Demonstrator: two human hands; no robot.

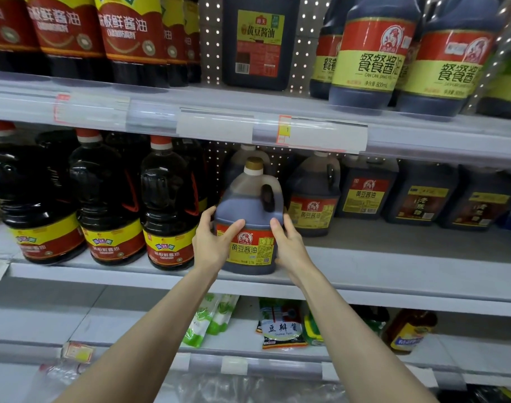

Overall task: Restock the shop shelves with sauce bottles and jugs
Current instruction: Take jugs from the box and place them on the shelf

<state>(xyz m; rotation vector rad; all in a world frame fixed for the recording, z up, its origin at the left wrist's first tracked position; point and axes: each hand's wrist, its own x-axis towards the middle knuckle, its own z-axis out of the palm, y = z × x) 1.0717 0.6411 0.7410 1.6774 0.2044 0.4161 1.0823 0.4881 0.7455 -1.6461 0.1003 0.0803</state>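
Dark plastic soy-sauce jug with red-yellow label (pixel 248 219) stood upright at middle shelf (pixel 364 274) front edge. Left hand (pixel 212 242) and right hand (pixel 289 242) clasped its sides, jug between them, same-label jug (pixel 314 196) behind-right.

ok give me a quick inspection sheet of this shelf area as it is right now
surface: middle shelf, white, bare patch to the right of the hands
job's things: soy sauce jug upright at the shelf's front edge, gold cap, handle toward the camera; matching jug behind it to the right; red-capped soy sauce bottles to its left
clutter: clear plastic wrap at the bottom of view
grippers: left hand and right hand grip the soy sauce jug's sides, thumbs at the front
cables: nothing seen
surroundings: 800 mL soy sauce bottles above; bean paste pouch below; pegboard back panel
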